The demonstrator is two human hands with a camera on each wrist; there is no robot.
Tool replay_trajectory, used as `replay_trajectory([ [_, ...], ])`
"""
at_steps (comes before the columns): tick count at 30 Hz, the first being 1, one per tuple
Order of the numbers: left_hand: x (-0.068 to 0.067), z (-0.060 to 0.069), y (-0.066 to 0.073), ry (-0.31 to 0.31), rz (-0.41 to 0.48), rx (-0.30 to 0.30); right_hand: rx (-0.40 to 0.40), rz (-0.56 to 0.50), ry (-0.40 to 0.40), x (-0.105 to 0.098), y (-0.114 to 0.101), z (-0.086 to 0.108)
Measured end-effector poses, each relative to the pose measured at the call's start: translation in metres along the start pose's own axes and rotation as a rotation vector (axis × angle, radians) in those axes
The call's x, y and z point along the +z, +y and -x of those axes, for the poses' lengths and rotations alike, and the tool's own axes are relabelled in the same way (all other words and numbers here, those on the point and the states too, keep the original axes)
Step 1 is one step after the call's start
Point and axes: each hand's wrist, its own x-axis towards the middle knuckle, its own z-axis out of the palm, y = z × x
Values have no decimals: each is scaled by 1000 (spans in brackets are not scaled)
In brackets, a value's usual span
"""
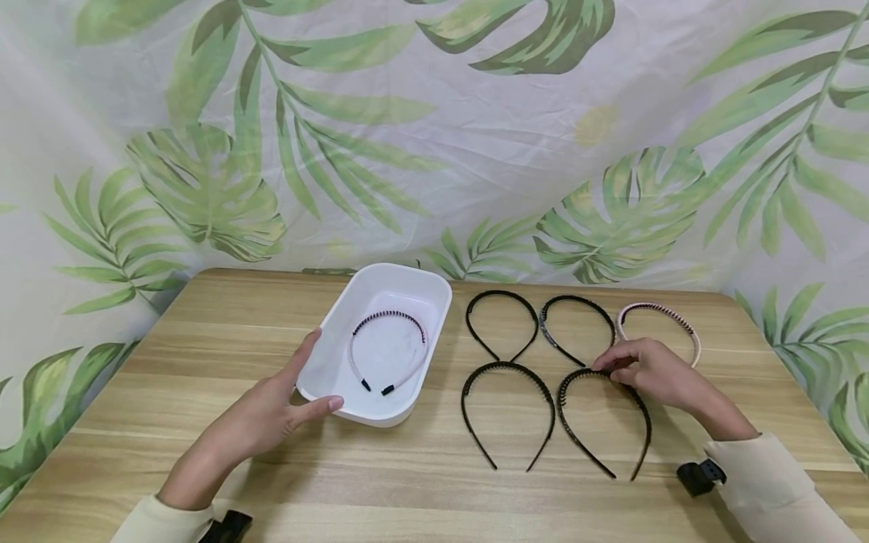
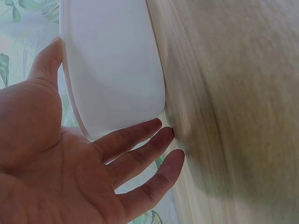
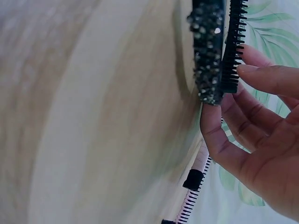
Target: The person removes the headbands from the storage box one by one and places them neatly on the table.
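Note:
A white plastic basin [image 1: 324, 382] stands on the table, with a pale pink toothed headband [image 1: 426, 339] lying inside it. My left hand [image 1: 261, 415] spreads round the basin's near left corner, thumb at the near rim and largely straight fingers along the side; the left wrist view shows the fingers apart. On the right, my right hand [image 1: 652, 373] pinches the top of a black headband [image 1: 647, 426] with comb teeth. Glittery beads [image 3: 208, 56] cover part of this band in the right wrist view, where thumb and fingertips meet it.
Beside the held band lies a plain black headband [image 1: 465, 403]. Behind them are another black headband [image 1: 501, 292], a black headband with a glittery side [image 1: 548, 332], and a pink headband [image 1: 694, 339]. A leaf-patterned cloth [image 1: 475, 151] hangs behind the wooden table [image 1: 407, 490].

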Motion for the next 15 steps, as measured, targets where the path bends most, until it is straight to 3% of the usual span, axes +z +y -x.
replay_trajectory([
  [15,0,0,1,-8,3,-10,-17,1,7,1,0,1],
])
